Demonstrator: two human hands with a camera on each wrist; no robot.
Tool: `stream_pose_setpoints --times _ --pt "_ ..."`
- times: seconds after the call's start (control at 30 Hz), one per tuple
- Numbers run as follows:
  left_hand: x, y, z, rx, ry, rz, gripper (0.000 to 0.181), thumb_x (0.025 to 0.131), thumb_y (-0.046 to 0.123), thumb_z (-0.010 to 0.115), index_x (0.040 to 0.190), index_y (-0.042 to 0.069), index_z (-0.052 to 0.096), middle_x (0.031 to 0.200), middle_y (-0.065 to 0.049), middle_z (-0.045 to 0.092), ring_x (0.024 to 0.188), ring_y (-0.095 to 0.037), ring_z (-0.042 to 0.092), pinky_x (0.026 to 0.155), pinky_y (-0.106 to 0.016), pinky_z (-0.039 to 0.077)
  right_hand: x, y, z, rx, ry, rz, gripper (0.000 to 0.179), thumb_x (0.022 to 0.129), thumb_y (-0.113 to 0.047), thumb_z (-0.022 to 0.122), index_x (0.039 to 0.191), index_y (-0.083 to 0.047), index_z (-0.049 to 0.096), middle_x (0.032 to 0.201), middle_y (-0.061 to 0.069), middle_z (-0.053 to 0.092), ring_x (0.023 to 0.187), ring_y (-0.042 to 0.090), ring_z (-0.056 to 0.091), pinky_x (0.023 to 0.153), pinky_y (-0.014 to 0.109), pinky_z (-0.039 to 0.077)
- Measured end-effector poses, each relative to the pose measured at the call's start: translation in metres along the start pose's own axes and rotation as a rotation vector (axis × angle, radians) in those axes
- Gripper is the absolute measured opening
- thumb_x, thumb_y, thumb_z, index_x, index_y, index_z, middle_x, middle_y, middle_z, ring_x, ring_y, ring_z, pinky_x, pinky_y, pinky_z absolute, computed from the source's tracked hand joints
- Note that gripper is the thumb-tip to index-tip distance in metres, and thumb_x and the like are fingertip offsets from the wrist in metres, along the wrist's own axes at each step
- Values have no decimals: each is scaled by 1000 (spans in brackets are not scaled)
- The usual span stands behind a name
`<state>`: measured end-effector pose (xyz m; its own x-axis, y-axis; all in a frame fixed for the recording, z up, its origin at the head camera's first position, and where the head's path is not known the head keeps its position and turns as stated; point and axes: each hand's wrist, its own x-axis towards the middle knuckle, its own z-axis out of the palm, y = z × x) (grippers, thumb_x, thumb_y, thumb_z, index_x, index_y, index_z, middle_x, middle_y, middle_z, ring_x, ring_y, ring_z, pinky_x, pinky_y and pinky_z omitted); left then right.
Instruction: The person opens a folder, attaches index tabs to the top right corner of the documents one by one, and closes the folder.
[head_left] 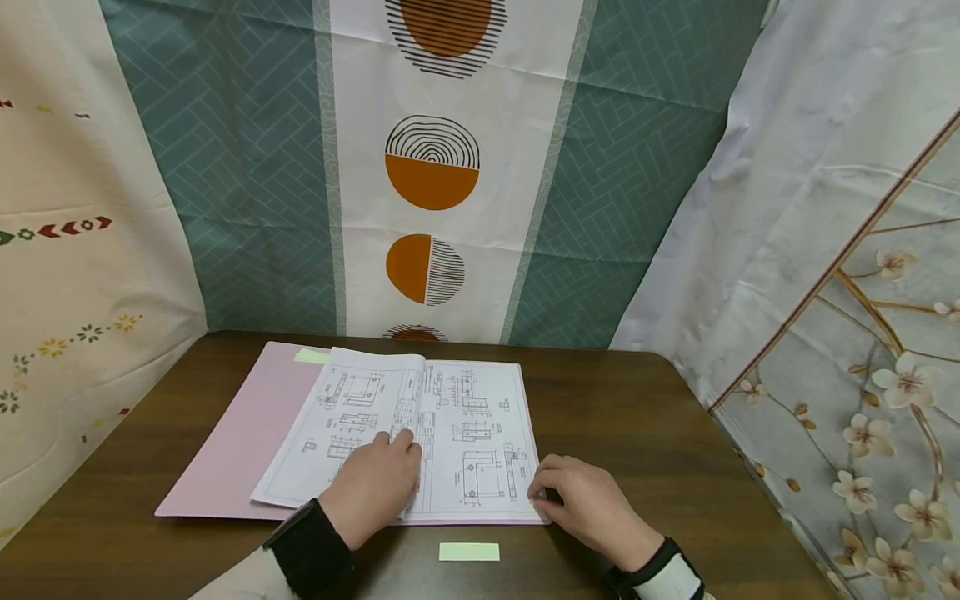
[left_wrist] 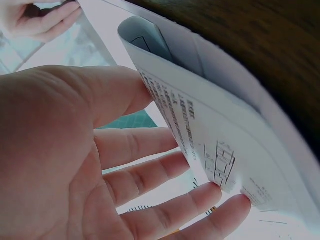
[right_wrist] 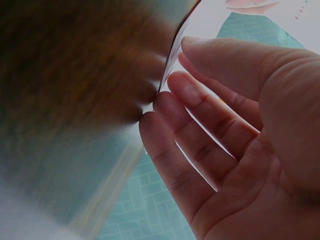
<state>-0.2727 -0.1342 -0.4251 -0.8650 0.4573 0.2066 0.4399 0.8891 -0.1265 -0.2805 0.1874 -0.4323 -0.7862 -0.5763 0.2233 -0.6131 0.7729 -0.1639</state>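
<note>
An open booklet of technical drawings [head_left: 491, 429] lies on the table, its left-hand page lifted in a curve near the fold. My left hand [head_left: 377, 486] rests on that page beside the fold, and its straight fingers and thumb touch the paper in the left wrist view [left_wrist: 145, 155]. At the lower right corner of the booklet is my right hand [head_left: 585, 502], with fingers lightly bent. In the right wrist view its thumb tip lies right at the thin page edges [right_wrist: 172, 57], while the other fingertips touch down beside them on the tabletop.
A pink cover [head_left: 232, 450] extends left under the booklet. A pale green paper strip [head_left: 468, 552] lies on the brown table [head_left: 622, 408] near me; another green strip [head_left: 311, 356] sits at the cover's top. Patterned curtains [head_left: 258, 167] hang behind and at both sides.
</note>
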Motion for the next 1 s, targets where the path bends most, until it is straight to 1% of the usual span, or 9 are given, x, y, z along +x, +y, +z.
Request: stream_pose_setpoints --times 0.07,0.2,0.37,0.53,0.6,0.73,0.83,1.0 --pt "0 -1 -1 -10 -2 -8 34 98 20 84 120 -4 76 111 -17 69 83 -29 61 69 -42 61 1 0 0 0 0 0 16 88 -13 94 94 -23 82 98 -15 68 87 7 63 75 33 58" --pt "0 0 -1 -3 15 -10 33 98 23 83 117 -3 77 112 -17 70 85 -30 63 68 -43 61 1 -1 0 -5 -5 6 17 88 -14 95 94 -23 82 98 -15 68 87 7 63 76 34 58" --pt "-1 1 0 44 58 0 31 98 26 83 113 -1 78 111 -15 70 87 -31 63 67 -45 58 1 -1 -1 -5 -12 16 17 87 -15 95 94 -24 82 98 -15 68 87 7 63 75 34 58" --pt "-1 0 0 80 85 21 36 97 31 84 114 1 79 112 -15 69 90 -31 62 69 -44 56 0 -2 -1 -2 -10 19 18 87 -15 96 94 -24 82 97 -15 68 86 7 62 74 33 57" --pt "0 0 0 86 90 25 39 95 34 86 114 1 78 111 -15 69 91 -30 61 71 -45 56 0 -2 0 -2 -7 18 18 87 -15 96 93 -24 82 97 -15 67 85 7 62 74 33 57" --pt "0 1 -1 97 106 37 42 93 36 88 115 1 78 104 -14 67 89 -29 59 72 -44 55 -1 -1 0 -3 0 10 18 88 -14 95 93 -24 81 97 -16 67 85 7 62 74 32 57" --pt "1 2 -2 110 120 47 43 93 35 88 117 1 78 107 -15 69 96 -31 61 78 -46 55 -1 0 0 -3 6 5 17 88 -13 94 93 -24 81 97 -16 67 86 7 62 74 32 57" --pt "2 5 -3 106 119 62 42 96 32 85 125 2 78 127 -16 71 119 -35 63 95 -52 54 -1 0 0 -4 4 0 18 88 -14 94 93 -24 81 97 -16 67 86 7 62 74 33 57"
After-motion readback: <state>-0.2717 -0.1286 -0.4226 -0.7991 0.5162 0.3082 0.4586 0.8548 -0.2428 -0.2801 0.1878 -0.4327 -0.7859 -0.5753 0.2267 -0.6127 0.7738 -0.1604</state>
